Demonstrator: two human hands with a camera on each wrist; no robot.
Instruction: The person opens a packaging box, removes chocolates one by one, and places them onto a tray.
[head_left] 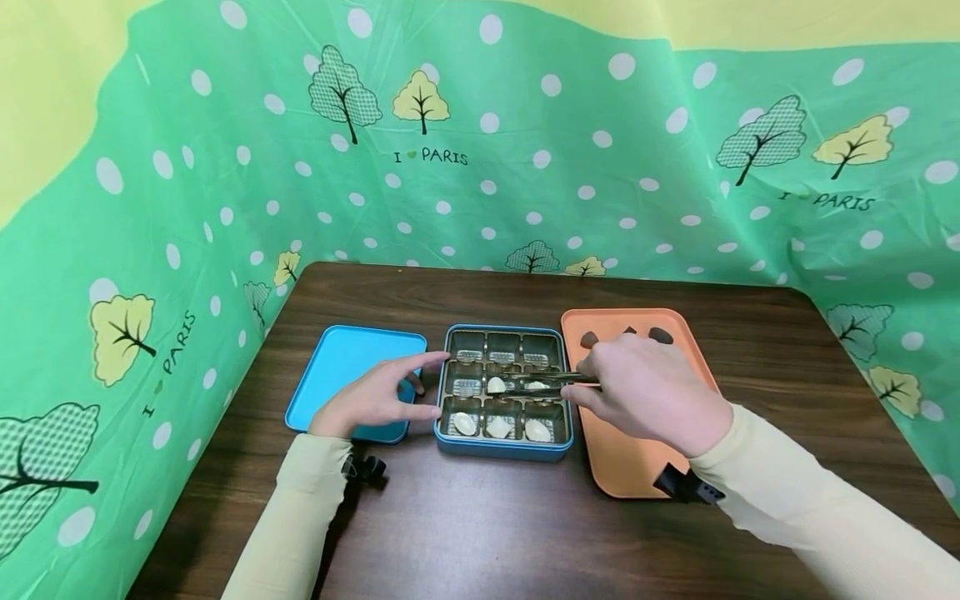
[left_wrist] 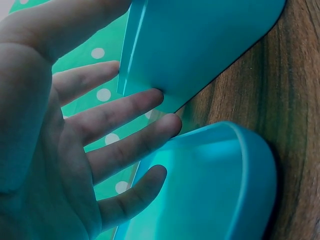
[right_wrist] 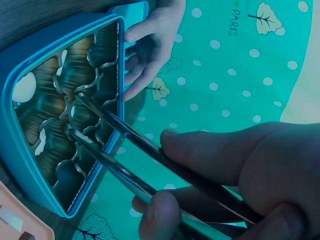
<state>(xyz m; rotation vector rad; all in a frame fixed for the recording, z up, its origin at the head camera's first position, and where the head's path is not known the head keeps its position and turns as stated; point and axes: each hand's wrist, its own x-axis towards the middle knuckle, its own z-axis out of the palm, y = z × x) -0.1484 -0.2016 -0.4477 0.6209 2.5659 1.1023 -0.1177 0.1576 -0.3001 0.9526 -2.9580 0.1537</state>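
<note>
A blue box (head_left: 504, 451) holds a divided tray of small compartments. White shell-shaped pieces (head_left: 537, 430) sit in the front row, with more in the middle row. My right hand (head_left: 651, 393) grips a pair of metal tongs (right_wrist: 145, 145) over the box. Their tips stand apart, down at the middle row by a white piece (head_left: 496, 385); whether they touch it I cannot tell. My left hand (head_left: 377, 397) is spread at the box's left side, thumb and forefinger against its wall. The back row shows no pieces.
A blue lid (head_left: 352, 358) lies left of the box, partly under my left hand. Right of the box is an orange tray (head_left: 630, 467) with dark brown pieces (head_left: 661, 335) at its far end, partly covered by my right hand. A patterned green cloth hangs behind the wooden table.
</note>
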